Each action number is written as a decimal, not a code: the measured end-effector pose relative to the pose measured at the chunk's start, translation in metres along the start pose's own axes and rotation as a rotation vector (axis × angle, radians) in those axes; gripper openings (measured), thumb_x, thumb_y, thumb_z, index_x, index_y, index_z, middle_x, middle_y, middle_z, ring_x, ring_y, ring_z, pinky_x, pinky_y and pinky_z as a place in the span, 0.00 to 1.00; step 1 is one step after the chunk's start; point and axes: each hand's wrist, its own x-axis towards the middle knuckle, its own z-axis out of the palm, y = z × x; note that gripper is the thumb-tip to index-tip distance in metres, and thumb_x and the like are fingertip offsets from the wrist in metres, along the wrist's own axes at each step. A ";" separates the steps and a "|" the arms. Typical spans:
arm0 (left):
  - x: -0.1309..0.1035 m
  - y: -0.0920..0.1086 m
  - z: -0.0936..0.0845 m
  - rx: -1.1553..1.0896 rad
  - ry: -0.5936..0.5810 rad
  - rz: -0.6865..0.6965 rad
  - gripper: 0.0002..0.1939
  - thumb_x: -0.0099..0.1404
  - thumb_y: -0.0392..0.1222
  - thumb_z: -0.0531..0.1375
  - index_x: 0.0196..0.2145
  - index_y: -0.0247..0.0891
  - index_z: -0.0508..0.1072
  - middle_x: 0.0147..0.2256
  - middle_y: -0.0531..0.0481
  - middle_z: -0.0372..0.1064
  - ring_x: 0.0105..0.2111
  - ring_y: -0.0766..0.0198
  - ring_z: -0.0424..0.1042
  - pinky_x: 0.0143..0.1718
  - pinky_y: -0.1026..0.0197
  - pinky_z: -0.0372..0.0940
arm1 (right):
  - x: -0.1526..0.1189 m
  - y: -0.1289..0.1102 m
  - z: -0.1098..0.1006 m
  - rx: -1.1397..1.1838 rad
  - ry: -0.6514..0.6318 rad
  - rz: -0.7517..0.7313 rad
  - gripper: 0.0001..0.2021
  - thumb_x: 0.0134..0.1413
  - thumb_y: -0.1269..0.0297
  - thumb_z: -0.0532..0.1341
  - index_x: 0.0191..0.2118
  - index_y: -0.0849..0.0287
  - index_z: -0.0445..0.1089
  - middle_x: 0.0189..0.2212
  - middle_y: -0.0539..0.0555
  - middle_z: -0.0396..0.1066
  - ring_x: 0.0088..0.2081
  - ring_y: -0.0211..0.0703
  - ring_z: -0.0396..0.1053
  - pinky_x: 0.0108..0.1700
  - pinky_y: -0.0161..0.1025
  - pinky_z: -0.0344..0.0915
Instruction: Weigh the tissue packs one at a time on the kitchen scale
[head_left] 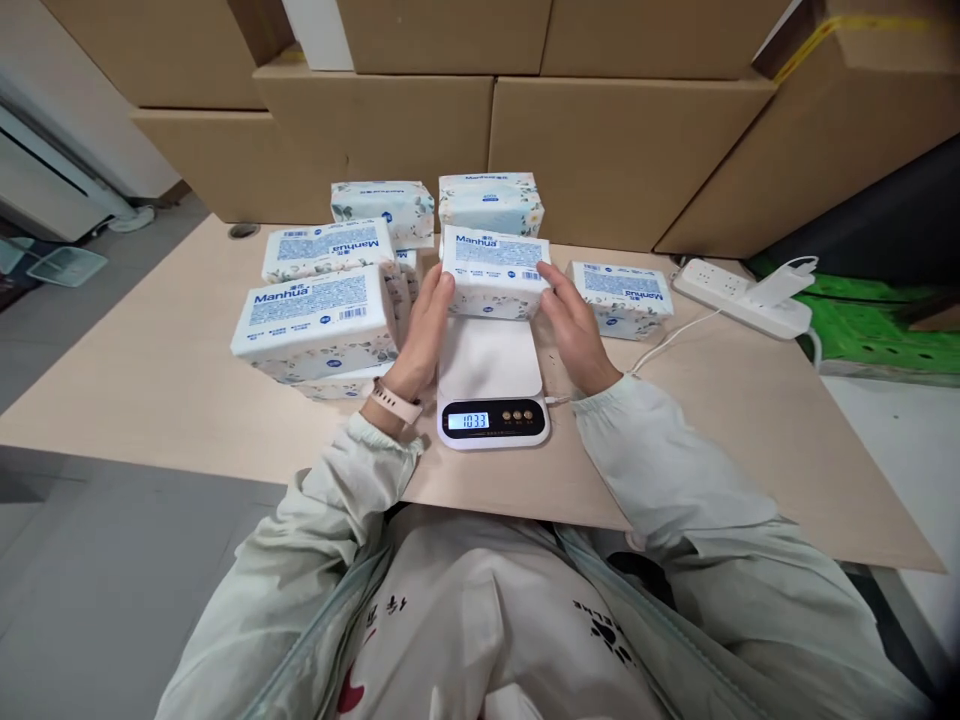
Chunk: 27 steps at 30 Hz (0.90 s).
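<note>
A white-and-blue tissue pack (pixel 495 262) with a floral print is held between my two hands, over the rear of a white digital scale (pixel 491 365). My left hand (pixel 429 322), with a pale band at the wrist, presses against the pack's left side. On its right side, the fingers of my right hand (pixel 574 330) grip the corner. I cannot tell whether the pack rests on the scale's plate. Lit digits show on the scale's display (pixel 469 421). Another tissue pack (pixel 622 298) lies just right of my right hand.
Stacked tissue packs (pixel 315 310) stand on the table (pixel 172 350) at the left. Two more groups of packs (pixel 491 205) sit behind. Cardboard boxes (pixel 585 160) wall off the back. A power strip (pixel 742 297) lies at the right, its white cable (pixel 675 333) crossing the table.
</note>
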 end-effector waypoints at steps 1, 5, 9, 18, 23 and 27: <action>0.007 -0.005 0.000 0.002 -0.011 0.009 0.40 0.72 0.75 0.58 0.66 0.43 0.72 0.73 0.43 0.65 0.78 0.44 0.57 0.80 0.44 0.51 | 0.005 0.004 0.003 0.001 0.000 -0.010 0.38 0.64 0.25 0.57 0.69 0.43 0.71 0.76 0.52 0.64 0.80 0.58 0.55 0.83 0.66 0.43; 0.022 -0.023 0.000 0.042 0.012 0.003 0.41 0.74 0.74 0.57 0.69 0.41 0.68 0.74 0.43 0.63 0.78 0.44 0.55 0.80 0.47 0.51 | 0.020 0.021 0.009 0.036 -0.020 -0.003 0.40 0.61 0.24 0.60 0.68 0.44 0.73 0.78 0.52 0.61 0.80 0.56 0.55 0.83 0.64 0.42; 0.031 -0.030 0.005 0.080 -0.010 -0.024 0.41 0.78 0.70 0.54 0.73 0.37 0.62 0.77 0.39 0.57 0.78 0.43 0.55 0.80 0.44 0.51 | 0.034 0.038 0.013 0.088 -0.021 0.052 0.39 0.61 0.26 0.61 0.67 0.44 0.73 0.79 0.51 0.59 0.81 0.55 0.53 0.83 0.64 0.42; 0.032 -0.021 0.011 0.237 0.115 -0.260 0.48 0.78 0.67 0.56 0.81 0.36 0.45 0.83 0.41 0.29 0.83 0.48 0.25 0.83 0.47 0.23 | 0.039 0.045 0.021 -0.028 -0.062 0.066 0.41 0.61 0.27 0.61 0.69 0.48 0.70 0.79 0.56 0.59 0.81 0.58 0.53 0.83 0.64 0.45; -0.004 0.015 0.047 0.194 -0.018 -0.030 0.41 0.80 0.60 0.54 0.80 0.42 0.48 0.82 0.50 0.36 0.83 0.55 0.31 0.84 0.50 0.31 | 0.023 -0.007 -0.024 -0.231 0.185 -0.278 0.24 0.73 0.41 0.58 0.62 0.46 0.77 0.64 0.56 0.77 0.68 0.59 0.71 0.74 0.65 0.62; -0.014 0.029 0.101 -0.101 -0.253 -0.329 0.35 0.79 0.55 0.54 0.78 0.48 0.54 0.81 0.54 0.45 0.82 0.54 0.43 0.83 0.43 0.44 | 0.009 0.005 -0.086 -0.356 0.558 -0.301 0.18 0.73 0.49 0.58 0.52 0.54 0.80 0.51 0.62 0.80 0.57 0.61 0.75 0.67 0.63 0.68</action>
